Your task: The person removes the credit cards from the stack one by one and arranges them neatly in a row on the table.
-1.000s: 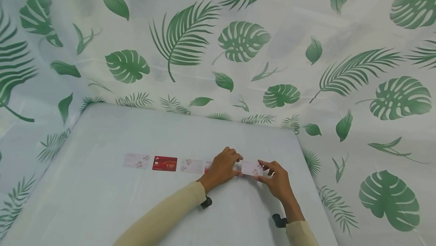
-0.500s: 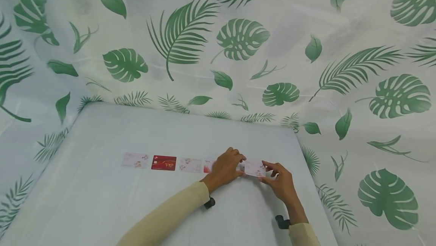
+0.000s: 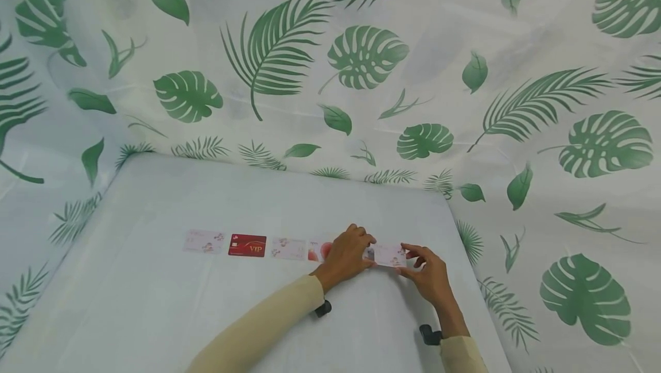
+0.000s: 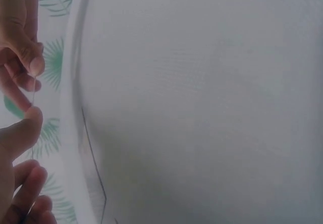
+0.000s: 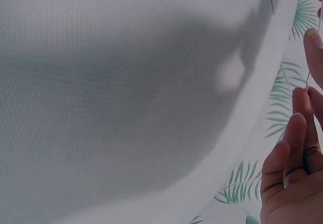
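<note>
In the head view a pale pink card with a floral print (image 3: 389, 255) is held above the white table between both hands. My left hand (image 3: 347, 252) pinches its left end between thumb and fingers. My right hand (image 3: 427, 274) pinches its right end, thumb at the lower edge and a finger at the upper. A small grey patch (image 3: 369, 253) shows inside the left hand's grip; I cannot tell what it belongs to. In the left wrist view the card appears edge-on as a thin line between the left hand (image 4: 22, 171) and the right hand (image 4: 20, 42).
A row on the table (image 3: 155, 304) holds a pale floral card (image 3: 203, 241), a red VIP card (image 3: 247, 245), another pale card (image 3: 288, 248) and a red-and-white card (image 3: 316, 251) partly behind the left hand. Leaf-printed sheeting (image 3: 289, 132) rises behind the table.
Both hands and the held card have shifted slightly right. The grey patch beside the left fingertips shows more now, and more of the red-and-white card is uncovered.
</note>
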A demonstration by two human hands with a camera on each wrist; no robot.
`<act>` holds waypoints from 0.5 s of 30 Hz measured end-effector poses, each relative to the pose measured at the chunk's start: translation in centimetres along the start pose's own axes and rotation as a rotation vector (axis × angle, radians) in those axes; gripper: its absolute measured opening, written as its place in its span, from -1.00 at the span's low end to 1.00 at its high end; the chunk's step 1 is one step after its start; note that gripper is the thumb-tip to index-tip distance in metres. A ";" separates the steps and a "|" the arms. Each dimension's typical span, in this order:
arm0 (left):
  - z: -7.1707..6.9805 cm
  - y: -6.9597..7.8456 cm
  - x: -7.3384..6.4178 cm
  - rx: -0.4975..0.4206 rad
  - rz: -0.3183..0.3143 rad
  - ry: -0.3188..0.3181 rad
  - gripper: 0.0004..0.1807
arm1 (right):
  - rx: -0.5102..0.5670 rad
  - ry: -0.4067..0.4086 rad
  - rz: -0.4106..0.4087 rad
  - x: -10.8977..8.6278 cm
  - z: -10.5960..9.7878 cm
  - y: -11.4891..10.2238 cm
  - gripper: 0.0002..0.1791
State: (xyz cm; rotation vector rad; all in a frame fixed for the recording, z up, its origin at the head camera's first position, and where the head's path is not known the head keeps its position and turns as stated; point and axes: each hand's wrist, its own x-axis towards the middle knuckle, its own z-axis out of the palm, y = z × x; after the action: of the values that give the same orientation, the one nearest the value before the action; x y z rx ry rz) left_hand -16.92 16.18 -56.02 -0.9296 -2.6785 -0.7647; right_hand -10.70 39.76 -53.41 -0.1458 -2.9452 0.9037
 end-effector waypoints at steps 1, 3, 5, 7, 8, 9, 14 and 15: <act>0.1 0.1 0.0 0.003 -0.001 0.000 -0.47 | 0.003 -0.001 0.007 0.0 0.0 0.1 -0.28; 0.3 0.2 0.1 0.008 -0.006 0.000 -0.48 | 0.005 -0.004 0.020 0.1 0.0 0.3 -0.28; 0.5 0.4 0.1 0.007 -0.013 -0.003 -0.48 | 0.003 -0.007 0.032 0.1 0.0 0.5 -0.28; 0.8 0.5 0.2 0.003 -0.019 -0.005 -0.49 | 0.001 -0.009 0.042 0.2 0.0 0.7 -0.28; 0.9 0.6 0.2 0.004 -0.021 -0.006 -0.49 | -0.002 -0.010 0.047 0.2 0.0 0.8 -0.28; 1.0 0.6 0.3 0.003 -0.023 -0.009 -0.49 | -0.004 -0.010 0.052 0.2 0.1 0.9 -0.27; 1.4 0.8 0.5 0.024 -0.022 -0.021 -0.48 | -0.012 -0.016 0.075 0.2 0.1 1.2 -0.27; 1.5 0.8 0.5 0.026 -0.024 -0.025 -0.48 | -0.013 -0.020 0.079 0.2 0.1 1.2 -0.27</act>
State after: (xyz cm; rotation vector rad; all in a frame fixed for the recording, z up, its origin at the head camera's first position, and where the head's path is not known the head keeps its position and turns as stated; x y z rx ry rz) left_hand -16.83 17.81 -56.78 -0.9085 -2.7194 -0.7255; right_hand -10.80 40.74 -54.19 -0.2578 -2.9835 0.9001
